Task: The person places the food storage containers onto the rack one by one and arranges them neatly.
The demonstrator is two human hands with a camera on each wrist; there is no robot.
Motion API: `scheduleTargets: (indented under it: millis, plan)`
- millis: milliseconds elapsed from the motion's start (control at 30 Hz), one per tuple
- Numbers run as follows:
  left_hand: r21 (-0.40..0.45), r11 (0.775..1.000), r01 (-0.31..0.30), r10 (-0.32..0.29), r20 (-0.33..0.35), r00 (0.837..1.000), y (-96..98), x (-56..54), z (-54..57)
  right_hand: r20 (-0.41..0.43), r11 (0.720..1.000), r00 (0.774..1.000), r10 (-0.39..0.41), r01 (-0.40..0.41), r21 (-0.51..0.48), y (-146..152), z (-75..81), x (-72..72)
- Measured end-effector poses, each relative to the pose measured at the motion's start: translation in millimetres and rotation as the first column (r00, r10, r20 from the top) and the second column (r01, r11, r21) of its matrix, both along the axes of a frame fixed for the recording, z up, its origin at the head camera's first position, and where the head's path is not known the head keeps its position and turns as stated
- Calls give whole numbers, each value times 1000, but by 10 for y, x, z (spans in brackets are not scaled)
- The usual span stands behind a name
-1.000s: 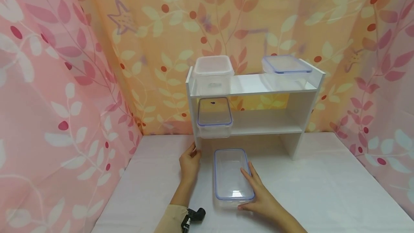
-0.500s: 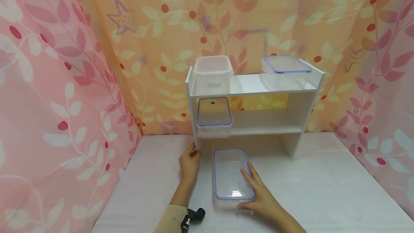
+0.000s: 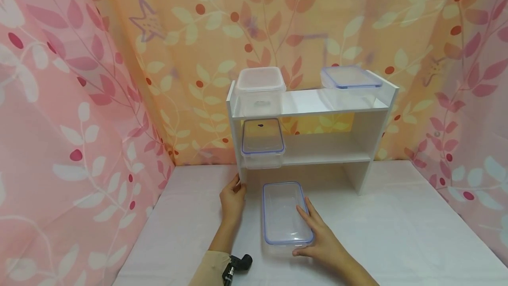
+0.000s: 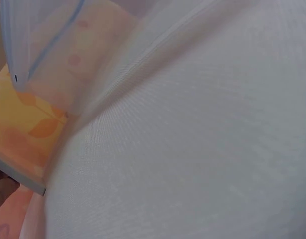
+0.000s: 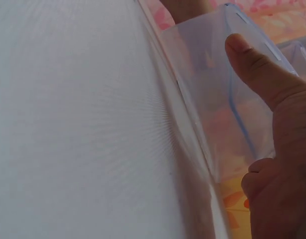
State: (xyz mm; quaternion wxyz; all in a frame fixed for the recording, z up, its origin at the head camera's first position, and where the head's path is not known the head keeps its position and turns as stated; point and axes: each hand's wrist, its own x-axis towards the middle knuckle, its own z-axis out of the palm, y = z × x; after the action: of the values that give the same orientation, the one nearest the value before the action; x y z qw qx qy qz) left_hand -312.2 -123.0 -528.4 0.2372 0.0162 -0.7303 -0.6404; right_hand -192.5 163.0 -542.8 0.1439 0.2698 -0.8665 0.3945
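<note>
A clear lidded food container [image 3: 282, 213] with a blue rim sits on the white tabletop, in front of the shelf's lower opening. My right hand [image 3: 323, 239] holds its near right corner, thumb at the near end and fingers along the right side. In the right wrist view the thumb [image 5: 257, 72] lies against the container's clear end wall [image 5: 190, 64]. My left hand [image 3: 232, 202] pinches the foot of the left side panel of a white shelf [image 3: 325, 158]. Only a bit of that hand [image 4: 2, 191] shows in the left wrist view, at the panel's edge [image 4: 23, 179].
On the top shelf stand a white-lidded container [image 3: 262, 89] at left and a blue-rimmed one [image 3: 351, 85] at right. Another blue-rimmed container [image 3: 263, 142] juts forward from the middle shelf's left side. Floral curtains [image 3: 190, 114] surround the table [image 3: 412, 233].
The bright reflection on the held container's lid has shrunk and its near end sits marginally differently. Both hands keep nearly the same place and hold; the head view has shifted slightly.
</note>
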Motion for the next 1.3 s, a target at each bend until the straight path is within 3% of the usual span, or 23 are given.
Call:
scheduleTargets:
  millis: [167,667,1300]
  plan:
    - [4,1000,6,-6,-12,1000,-2,3,11,-50,1000,999,-7,7,4,25,57,15]
    - [-33,999,-19,19,-23,1000,-3,-20,69,50,997,998,46,-43,-69,93,338,67]
    - [1,1000,-6,6,8,1000,13,-11,20,44,985,992,119,-113,-129,208,533,228]
